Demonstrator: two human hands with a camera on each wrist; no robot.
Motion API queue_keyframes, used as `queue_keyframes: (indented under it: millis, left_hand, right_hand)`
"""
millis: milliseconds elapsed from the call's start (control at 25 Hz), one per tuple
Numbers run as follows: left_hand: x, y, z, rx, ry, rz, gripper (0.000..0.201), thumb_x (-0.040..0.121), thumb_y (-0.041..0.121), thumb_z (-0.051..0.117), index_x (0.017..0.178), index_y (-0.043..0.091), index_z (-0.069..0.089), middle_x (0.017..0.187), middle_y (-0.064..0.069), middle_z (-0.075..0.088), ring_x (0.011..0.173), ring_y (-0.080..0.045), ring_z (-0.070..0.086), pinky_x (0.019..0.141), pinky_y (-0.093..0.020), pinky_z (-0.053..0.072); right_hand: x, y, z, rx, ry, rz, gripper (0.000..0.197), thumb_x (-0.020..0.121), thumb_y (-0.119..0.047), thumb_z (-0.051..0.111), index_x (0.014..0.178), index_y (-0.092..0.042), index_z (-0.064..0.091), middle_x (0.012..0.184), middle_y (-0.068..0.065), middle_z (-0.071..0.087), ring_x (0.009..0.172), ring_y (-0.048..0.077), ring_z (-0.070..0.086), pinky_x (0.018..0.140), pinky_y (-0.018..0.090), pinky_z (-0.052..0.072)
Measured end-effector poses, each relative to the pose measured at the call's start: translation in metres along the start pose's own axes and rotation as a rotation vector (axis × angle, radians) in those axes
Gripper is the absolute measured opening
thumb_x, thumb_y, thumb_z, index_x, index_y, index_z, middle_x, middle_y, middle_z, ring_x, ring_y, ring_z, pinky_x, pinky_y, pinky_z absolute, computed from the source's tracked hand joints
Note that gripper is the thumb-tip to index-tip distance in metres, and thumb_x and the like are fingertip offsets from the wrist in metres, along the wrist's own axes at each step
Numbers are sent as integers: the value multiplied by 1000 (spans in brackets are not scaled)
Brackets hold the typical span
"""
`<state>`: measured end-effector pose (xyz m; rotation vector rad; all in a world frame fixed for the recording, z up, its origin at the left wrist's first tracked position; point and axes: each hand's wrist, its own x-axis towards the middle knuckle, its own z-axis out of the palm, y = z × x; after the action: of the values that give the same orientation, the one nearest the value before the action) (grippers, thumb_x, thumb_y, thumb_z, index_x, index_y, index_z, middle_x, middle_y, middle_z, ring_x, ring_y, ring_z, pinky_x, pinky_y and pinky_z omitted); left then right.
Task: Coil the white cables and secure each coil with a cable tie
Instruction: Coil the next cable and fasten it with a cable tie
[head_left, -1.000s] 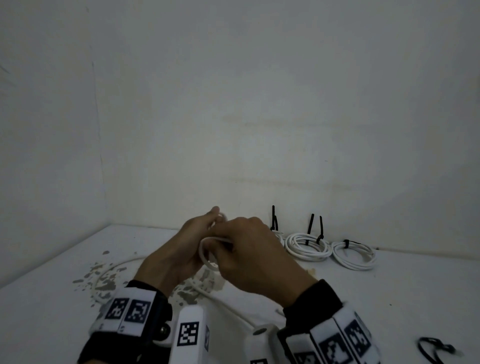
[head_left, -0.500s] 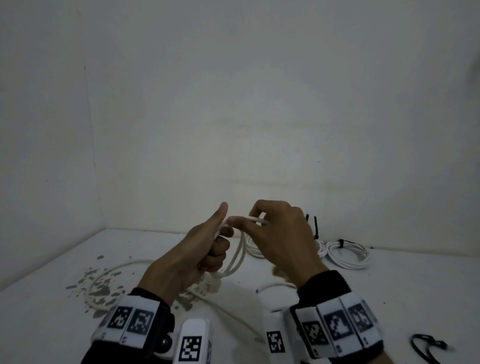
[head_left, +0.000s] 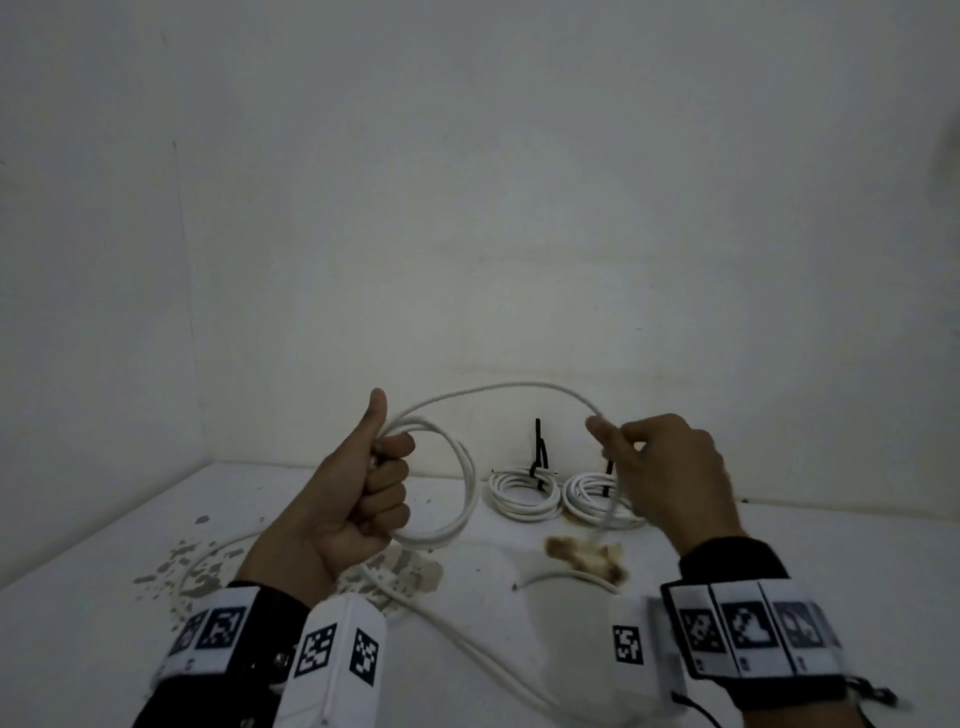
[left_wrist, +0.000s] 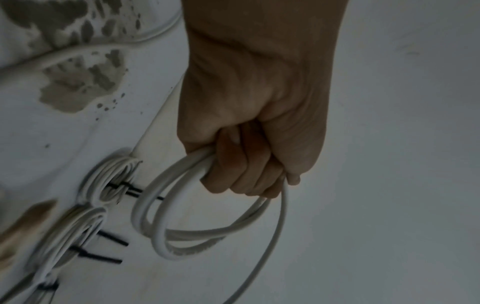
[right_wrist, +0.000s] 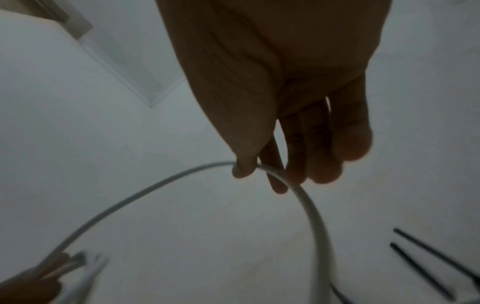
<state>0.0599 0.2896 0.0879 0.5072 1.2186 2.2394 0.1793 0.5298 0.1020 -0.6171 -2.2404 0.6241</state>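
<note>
No readable text anywhere; the wrist bands (head_left: 748, 629) carry only black-and-white marker patterns.

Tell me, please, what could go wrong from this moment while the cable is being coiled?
1. The left hand grips only a few loose loops; they may spring open.
2. The right hand merely pinches the white cable, so it could slip.
3. The trailing cable might drag against the tied coils behind.
</note>
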Motion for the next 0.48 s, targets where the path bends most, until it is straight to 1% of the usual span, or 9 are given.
queue_keyframes:
  millis: [40, 80, 120, 160, 240, 360, 400, 480]
  left_hand:
    - [1, -4, 6, -20, -32, -23, 55, 89, 65, 41, 53, 24, 34, 32, 9, 18, 23, -4, 11, 35, -10, 10]
    - [1, -8, 12, -31, -57, -45, 55, 89, 65, 41, 52, 24, 35, 32, 9, 18, 22, -3, 13, 35, -10, 9]
    - [1, -12, 17, -30, -72, -65, 55, 89, 65, 41, 52, 24, 36, 32, 9, 18, 21, -3, 15, 35, -10, 8]
    - [2, -17, 22, -23, -76, -80, 55, 90, 64, 41, 52, 24, 36, 33, 9, 18, 22, -3, 15, 36, -11, 7]
    - [2, -23, 29, 1, -46, -90, 55, 92, 64, 42, 54, 24, 36, 36, 8, 17, 24, -4, 13, 36, -14, 6]
    - [2, -25, 30, 85, 70, -42, 54, 91, 64, 45, 59, 21, 40, 42, 6, 16, 29, -7, 11, 36, -16, 8]
    - [3, -26, 31, 95, 101, -25, 54, 92, 63, 46, 60, 20, 41, 43, 6, 17, 30, -7, 12, 36, -16, 10]
    - [4, -27, 31, 104, 151, -4, 53, 93, 60, 47, 60, 19, 41, 44, 5, 18, 31, -8, 13, 35, -16, 12]
  right_hand:
    - [-1, -5, 8, 219, -5, 21, 54, 91, -62, 54, 72, -16, 75, 64, 8, 71, 61, 28, 69, 61, 39, 59]
    - [-4, -12, 14, 442, -51, 74, 52, 95, -53, 55, 74, -9, 74, 63, 13, 71, 56, 28, 69, 58, 41, 59]
    - [-8, -20, 19, 634, -129, 142, 53, 99, -46, 54, 79, -1, 73, 66, 18, 71, 56, 29, 68, 56, 41, 59]
    - [-12, -27, 23, 776, -221, 206, 54, 101, -42, 51, 84, 5, 71, 71, 23, 72, 58, 31, 69, 56, 39, 59]
    - [-20, -38, 29, 923, -378, 305, 55, 104, -41, 46, 91, 7, 69, 79, 24, 73, 65, 31, 71, 59, 38, 60]
    - [-27, -47, 36, 1024, -491, 421, 54, 106, -42, 38, 93, 2, 65, 75, 21, 73, 65, 31, 71, 64, 41, 60]
    - [-29, -49, 39, 1041, -532, 447, 54, 106, -45, 36, 93, 0, 64, 75, 20, 73, 63, 31, 70, 64, 41, 59]
    - [-32, -55, 43, 1079, -671, 452, 58, 103, -53, 35, 89, -4, 62, 75, 17, 72, 62, 29, 67, 64, 39, 57]
